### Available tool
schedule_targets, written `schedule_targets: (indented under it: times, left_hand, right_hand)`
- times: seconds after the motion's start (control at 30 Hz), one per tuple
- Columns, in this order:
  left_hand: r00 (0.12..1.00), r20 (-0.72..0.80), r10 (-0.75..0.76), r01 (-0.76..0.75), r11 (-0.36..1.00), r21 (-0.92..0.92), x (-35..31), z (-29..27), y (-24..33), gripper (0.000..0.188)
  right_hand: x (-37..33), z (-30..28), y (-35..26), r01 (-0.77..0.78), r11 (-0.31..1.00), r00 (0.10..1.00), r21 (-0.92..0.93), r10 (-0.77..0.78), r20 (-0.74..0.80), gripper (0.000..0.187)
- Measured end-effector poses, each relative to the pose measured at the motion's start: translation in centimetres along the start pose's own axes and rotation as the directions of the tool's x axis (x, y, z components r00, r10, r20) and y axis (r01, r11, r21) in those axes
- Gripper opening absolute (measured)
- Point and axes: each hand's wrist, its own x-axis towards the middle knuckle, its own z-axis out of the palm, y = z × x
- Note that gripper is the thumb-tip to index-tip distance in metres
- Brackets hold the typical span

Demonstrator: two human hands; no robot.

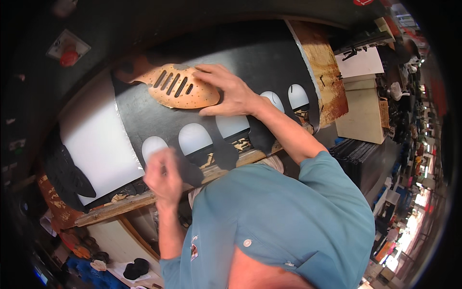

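A tan, sole-shaped cutting die [169,92] with several dark slots and small holes lies on a black sheet [245,50]. My right hand [228,89] grips its right end, with the fingers along the far edge and the thumb on the near side. My left hand [163,178] is blurred by motion, over the sheet's near edge. Its fingers look curled in; what they hold, if anything, does not show. Beside it is a rounded cut-out [155,146] in the sheet, with white board showing through. Similar cut-outs follow along the near edge.
White board [98,139] shows left of the sheet, with dark cut pieces [72,178] on its far left. A wooden rail [115,212] edges the table in front of me. A red button [69,57] sits at upper left. Black sheets [358,156] are stacked at right.
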Motion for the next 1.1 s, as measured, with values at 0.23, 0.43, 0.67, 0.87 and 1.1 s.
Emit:
schedule_targets:
  times: [0.23,0.43,0.67,0.87,1.1]
  left_hand:
    - [0.894,0.101,0.437,-0.448,0.854,0.265,-5.4,4.7,-1.1,0.018]
    - [0.901,0.089,0.424,-0.430,0.850,0.304,-5.5,4.7,-1.5,0.018]
    - [0.886,0.077,0.458,-0.451,0.809,0.377,-5.1,5.1,-1.4,0.020]
    - [0.925,0.046,0.377,-0.371,0.870,0.324,-4.7,5.1,-1.2,0.022]
    - [0.895,0.044,0.444,-0.428,0.826,0.367,-5.3,5.3,-0.4,0.017]
  right_hand:
    - [-1.4,-1.9,-2.8,-0.061,0.998,0.968,0.002,0.059,-0.242,0.036]
    - [-1.4,-10.8,-4.0,-0.094,0.995,0.721,0.025,0.085,-0.688,0.015]
    - [-6.0,-12.6,-4.9,-0.115,0.967,0.830,-0.229,-0.033,-0.557,0.013]
    - [-14.3,-6.0,-4.2,-0.232,0.930,0.916,-0.286,0.110,-0.386,0.015]
    - [-14.2,-5.3,-3.8,-0.281,0.915,0.955,-0.289,0.236,-0.181,0.016]
